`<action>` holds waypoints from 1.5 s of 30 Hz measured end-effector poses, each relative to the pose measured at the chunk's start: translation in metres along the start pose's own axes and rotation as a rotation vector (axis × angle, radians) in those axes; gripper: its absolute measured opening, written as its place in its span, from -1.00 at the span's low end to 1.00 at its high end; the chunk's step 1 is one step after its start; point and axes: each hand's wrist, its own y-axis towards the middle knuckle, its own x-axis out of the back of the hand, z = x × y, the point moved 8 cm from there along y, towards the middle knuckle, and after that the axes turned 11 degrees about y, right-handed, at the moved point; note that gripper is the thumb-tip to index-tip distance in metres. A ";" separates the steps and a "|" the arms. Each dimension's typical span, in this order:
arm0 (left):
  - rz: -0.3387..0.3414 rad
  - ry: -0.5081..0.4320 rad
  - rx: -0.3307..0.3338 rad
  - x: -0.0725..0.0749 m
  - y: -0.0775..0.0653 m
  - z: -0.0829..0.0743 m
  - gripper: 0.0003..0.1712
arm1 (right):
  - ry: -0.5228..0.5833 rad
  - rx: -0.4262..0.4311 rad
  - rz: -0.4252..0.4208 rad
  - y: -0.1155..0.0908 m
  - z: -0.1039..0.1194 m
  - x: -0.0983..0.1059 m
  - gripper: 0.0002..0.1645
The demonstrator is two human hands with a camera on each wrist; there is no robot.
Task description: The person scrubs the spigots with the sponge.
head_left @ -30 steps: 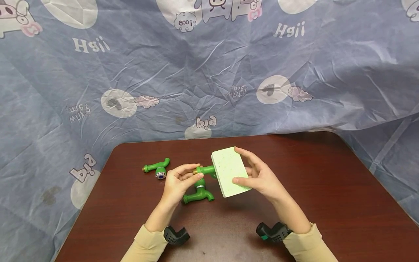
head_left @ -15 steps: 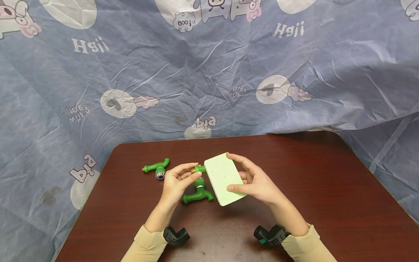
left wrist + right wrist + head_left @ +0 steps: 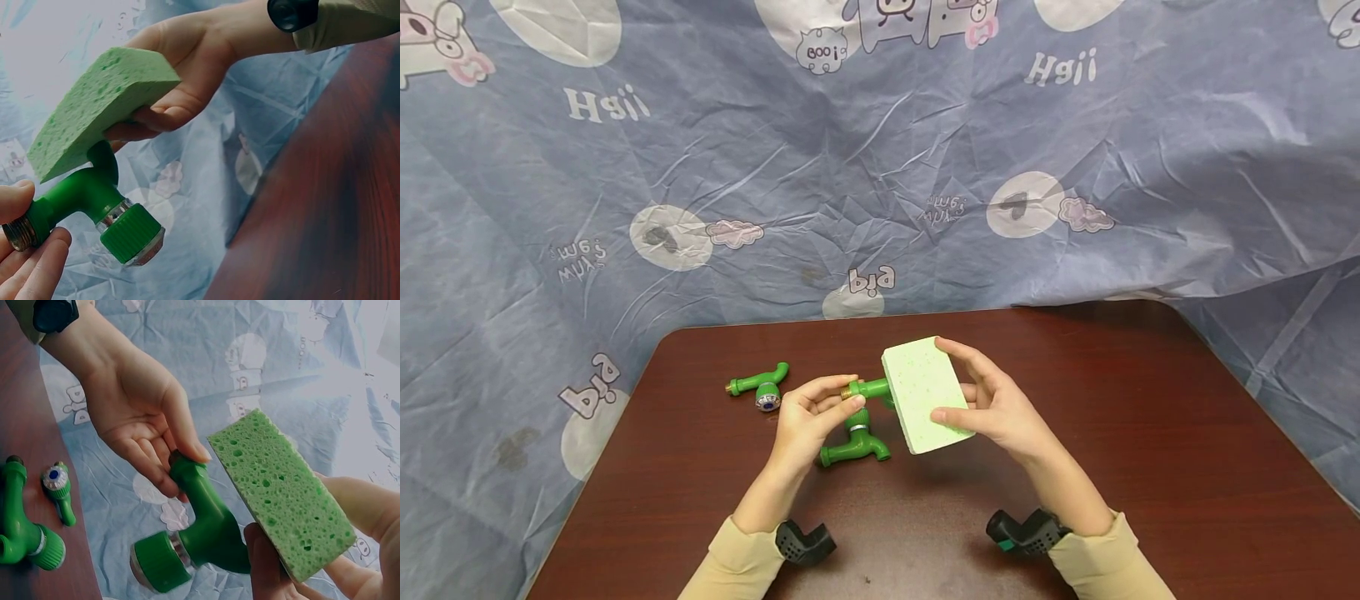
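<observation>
My left hand pinches a green faucet by its threaded brass end, holding it up over the table. The faucet's ribbed knob hangs down on the lower side. In my right hand is a pale green sponge, gripped by its edges between thumb and fingers. The sponge is held against the upper side of the faucet and hides its spout in the head view. From the right wrist view, the porous face of the sponge shows, with the faucet beside it.
On the dark red-brown table lie two more green faucets: one at the back left, another just below the held one. A blue patterned cloth hangs behind the table.
The sponge first slid left and down along the faucet toward my left hand, then back right and up. My left hand has stayed nearly still with the faucet.
</observation>
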 end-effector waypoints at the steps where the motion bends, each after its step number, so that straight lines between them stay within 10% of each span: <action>1: 0.005 0.002 0.002 -0.001 0.000 0.001 -0.54 | 0.004 -0.003 -0.003 0.000 -0.001 -0.001 -0.02; 20: -0.075 0.041 -0.012 0.008 0.001 0.000 -0.57 | -0.029 -0.026 0.021 -0.003 0.005 -0.001 -0.02; 45: -0.021 -0.041 -0.017 -0.001 -0.001 -0.001 -0.55 | 0.013 0.088 0.087 0.000 0.008 0.000 -0.05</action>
